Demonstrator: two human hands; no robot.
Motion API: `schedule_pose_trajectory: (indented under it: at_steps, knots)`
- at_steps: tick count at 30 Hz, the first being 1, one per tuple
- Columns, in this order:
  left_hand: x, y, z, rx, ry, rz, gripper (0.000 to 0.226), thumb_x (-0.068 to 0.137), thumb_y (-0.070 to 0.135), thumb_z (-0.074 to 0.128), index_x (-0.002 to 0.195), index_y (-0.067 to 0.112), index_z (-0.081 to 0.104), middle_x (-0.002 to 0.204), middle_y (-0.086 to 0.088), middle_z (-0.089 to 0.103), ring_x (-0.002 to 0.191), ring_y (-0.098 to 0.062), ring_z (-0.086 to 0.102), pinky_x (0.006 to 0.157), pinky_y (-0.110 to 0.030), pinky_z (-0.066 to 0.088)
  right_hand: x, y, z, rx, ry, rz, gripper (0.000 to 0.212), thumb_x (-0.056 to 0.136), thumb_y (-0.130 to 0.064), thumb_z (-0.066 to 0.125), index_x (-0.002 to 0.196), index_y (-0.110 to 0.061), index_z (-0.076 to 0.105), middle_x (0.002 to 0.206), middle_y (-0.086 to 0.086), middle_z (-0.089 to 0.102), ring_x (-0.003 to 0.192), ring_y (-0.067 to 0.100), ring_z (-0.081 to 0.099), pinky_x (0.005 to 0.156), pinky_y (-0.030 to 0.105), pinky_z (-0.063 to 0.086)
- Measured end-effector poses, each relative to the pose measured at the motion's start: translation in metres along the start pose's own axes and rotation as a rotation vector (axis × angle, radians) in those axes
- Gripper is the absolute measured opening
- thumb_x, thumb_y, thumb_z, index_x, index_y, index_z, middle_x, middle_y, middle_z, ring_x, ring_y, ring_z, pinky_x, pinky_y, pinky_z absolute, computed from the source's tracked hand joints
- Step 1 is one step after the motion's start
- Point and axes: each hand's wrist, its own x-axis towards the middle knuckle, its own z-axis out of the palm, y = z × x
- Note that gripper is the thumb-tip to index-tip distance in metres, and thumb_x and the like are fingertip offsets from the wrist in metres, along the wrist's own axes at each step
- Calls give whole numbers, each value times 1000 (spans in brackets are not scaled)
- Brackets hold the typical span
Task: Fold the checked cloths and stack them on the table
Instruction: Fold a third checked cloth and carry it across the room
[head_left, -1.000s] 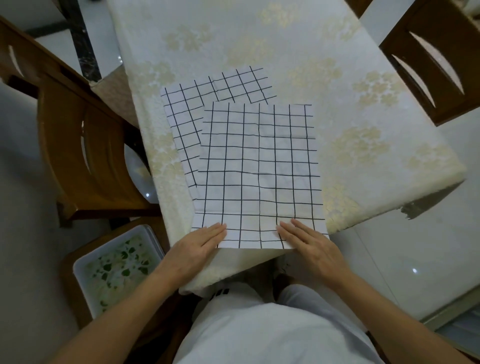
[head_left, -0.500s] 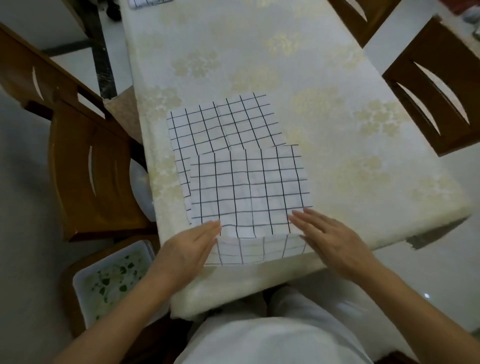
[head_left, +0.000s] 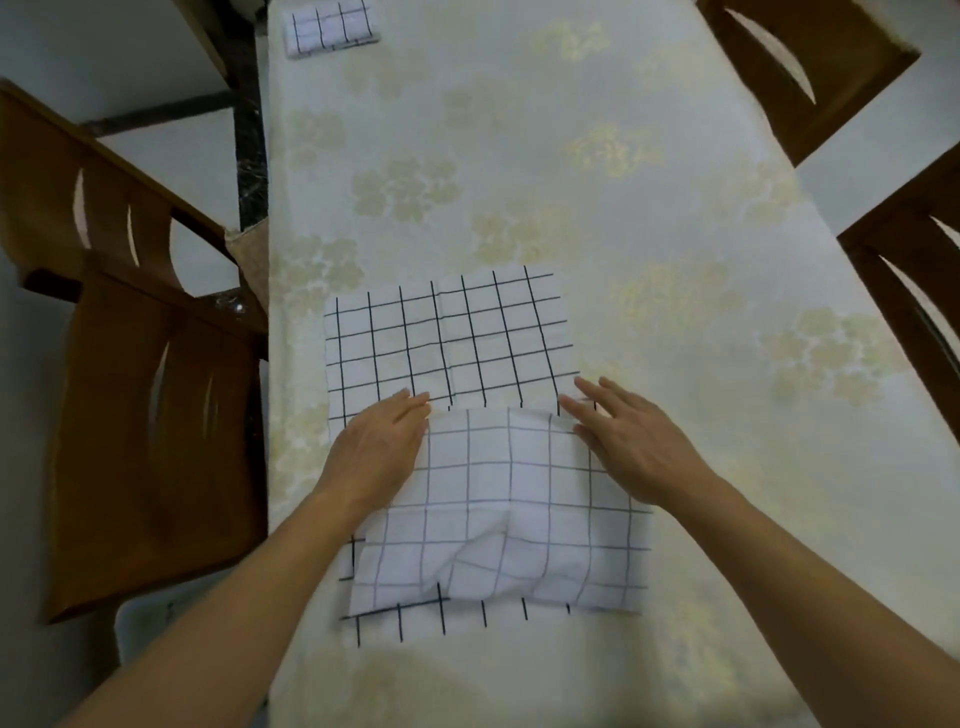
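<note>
In the head view, the left hand (head_left: 378, 451) lies flat, fingers extended and close together, palm down on the left edge of the folded checked cloth (head_left: 498, 509), its fingertips (head_left: 415, 401) reaching the far fold edge; it grips nothing. The right hand (head_left: 621, 447) is also flat and palm down on the cloth's right far corner, fingers spread a little wider, pressing rather than pinching. This cloth is white with a thin dark grid, doubled over so its paler side faces up, with a puckered ridge near the middle of its near half. Its long axis runs left to right across the table (head_left: 571, 182). It rests on a second checked cloth (head_left: 447, 338), which lies flat and shows beyond it and along its near edge. A small folded cloth (head_left: 332, 26) sits at the far left end of the table. Wooden chairs (head_left: 140, 415) stand on both sides.
</note>
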Motion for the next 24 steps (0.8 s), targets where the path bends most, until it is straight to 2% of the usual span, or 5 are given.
schedule_pose_trajectory:
  at_steps: [5, 9, 14, 19, 24]
  knots:
    - [28, -13, 13, 29, 31, -101, 49, 100, 29, 34, 122, 3, 68, 128, -15, 66, 118, -35, 63, 99, -54, 51, 42, 11, 11, -13, -17, 12, 70, 96, -53, 0, 155, -31, 30, 166, 2, 20, 152, 29, 19, 119, 47, 25]
    - [21, 1, 14, 71, 28, -219, 53, 100, 36, 32, 142, 9, 53, 149, -13, 49, 139, -29, 45, 117, -54, 29, 43, -2, 23, -40, 76, 71, 63, 102, -52, 14, 157, -25, 27, 165, 5, 22, 153, 28, 17, 121, 51, 21]
    - [-38, 46, 6, 26, -5, -68, 56, 103, 40, 36, 152, 13, 39, 162, -6, 28, 151, -22, 24, 122, -53, 20, -7, -51, 46, 50, 310, 57, 58, 105, -46, 30, 153, -14, 39, 160, 12, 33, 150, 30, 26, 119, 54, 27]
    - [-94, 68, 13, 61, -110, 140, 70, 96, 50, 51, 155, 17, 34, 164, -6, 23, 152, -23, 21, 116, -58, 28, -65, -91, 81, 86, 305, 34, 69, 102, -55, 38, 156, -13, 29, 165, 9, 22, 153, 27, 17, 119, 55, 27]
    - [-106, 54, 19, 158, -204, 209, 84, 85, 49, 60, 157, 24, 26, 166, -6, 18, 153, -24, 17, 116, -60, 27, -88, -101, 104, -20, 305, -59, 82, 92, -54, 56, 155, -9, 29, 164, 14, 21, 152, 33, 19, 115, 61, 30]
